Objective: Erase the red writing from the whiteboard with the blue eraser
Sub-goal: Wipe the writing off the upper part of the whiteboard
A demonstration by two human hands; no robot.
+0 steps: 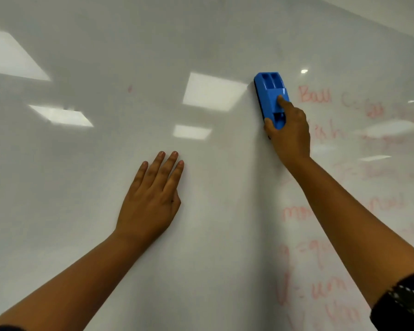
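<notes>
Nearest the lens, two bare forearms reach up to the whiteboard (105,56). Flat against the board, left of the blue eraser (271,99) and lower, the left hand (151,199) has its fingers open and holds nothing. Gripping the eraser, the right hand (288,134) presses it to the board. Left of the eraser the board looks nearly clean, save one small red speck (129,88). Right of it and below, the red writing (315,94) remains, so roughly half seems left.

right hand (290,137) pressing blue eraser (271,97) on whiteboard (105,187), red writing (316,94) beside
</notes>
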